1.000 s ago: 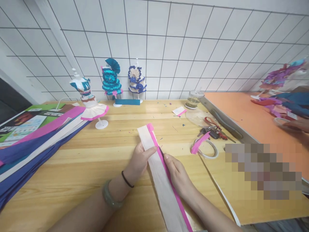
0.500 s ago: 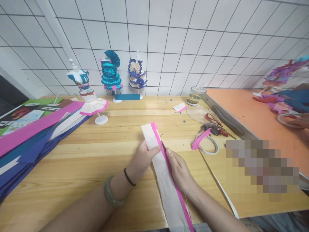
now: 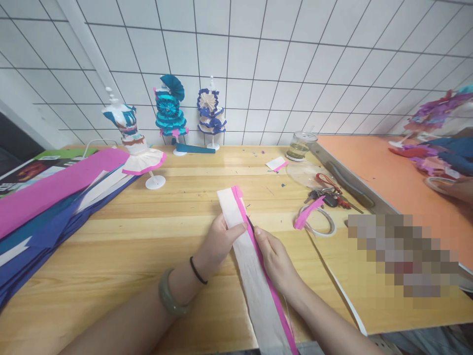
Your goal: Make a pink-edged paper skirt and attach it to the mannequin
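A long strip of white crepe-like paper [image 3: 247, 266] with a pink edge [image 3: 275, 296] runs from mid-table towards me, its lower end leaving the view. My left hand [image 3: 221, 241] is closed on the strip near its far end, thumb on top and fingers underneath. At the pink edge, my right hand [image 3: 275, 254] is closed around a thin dark pointed tool [image 3: 250, 220]. Only the tool's tip shows; its kind is hidden by the fingers. A fine thread-like line hangs below my right wrist.
Left are a dress form [image 3: 127, 133] and stacked coloured paper [image 3: 55, 197]. Two decorated forms stand behind, one teal [image 3: 170, 111], one blue-and-white [image 3: 211, 116]. Right are a glass jar [image 3: 298, 147], keys [image 3: 328, 197] and a tape roll [image 3: 330, 224]. Another person's hand [image 3: 460, 187] is far right.
Both hands and the strip stay almost in place. The teal paper piece at the back has shifted and now looks tapered. The pink sheet on the left stack bulges up more.
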Action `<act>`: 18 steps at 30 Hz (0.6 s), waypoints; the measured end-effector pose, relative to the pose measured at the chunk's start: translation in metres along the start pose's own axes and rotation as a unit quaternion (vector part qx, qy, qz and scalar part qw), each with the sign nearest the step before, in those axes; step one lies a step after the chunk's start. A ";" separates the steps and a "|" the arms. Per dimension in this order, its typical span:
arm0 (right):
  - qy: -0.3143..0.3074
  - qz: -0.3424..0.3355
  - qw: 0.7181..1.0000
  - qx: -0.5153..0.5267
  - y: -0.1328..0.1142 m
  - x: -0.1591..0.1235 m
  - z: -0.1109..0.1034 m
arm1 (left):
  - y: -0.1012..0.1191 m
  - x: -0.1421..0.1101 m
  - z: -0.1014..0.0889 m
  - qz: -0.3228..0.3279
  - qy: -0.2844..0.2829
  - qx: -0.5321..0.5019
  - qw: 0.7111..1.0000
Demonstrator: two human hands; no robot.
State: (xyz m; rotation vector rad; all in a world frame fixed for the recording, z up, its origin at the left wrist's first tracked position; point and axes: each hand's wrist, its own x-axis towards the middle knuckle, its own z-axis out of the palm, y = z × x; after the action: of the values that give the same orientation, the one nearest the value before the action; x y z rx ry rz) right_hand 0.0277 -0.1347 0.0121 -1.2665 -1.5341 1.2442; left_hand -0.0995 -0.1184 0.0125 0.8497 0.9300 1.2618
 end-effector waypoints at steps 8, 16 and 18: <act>-0.002 0.002 1.000 -0.007 0.001 0.000 0.000 | -0.003 0.001 -0.002 0.007 -0.007 0.015 1.000; -0.015 -0.007 0.999 -0.033 0.000 -0.001 0.000 | 0.005 0.004 -0.004 -0.006 0.013 -0.038 0.999; -0.023 -0.005 0.999 -0.039 -0.001 -0.002 0.001 | 0.007 0.006 -0.005 -0.006 0.034 -0.041 0.999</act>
State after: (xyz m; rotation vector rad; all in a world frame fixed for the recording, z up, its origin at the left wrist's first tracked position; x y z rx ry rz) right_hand 0.0273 -0.1364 0.0126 -1.2861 -1.6337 1.2250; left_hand -0.1063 -0.1118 0.0160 0.7400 0.9304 1.3174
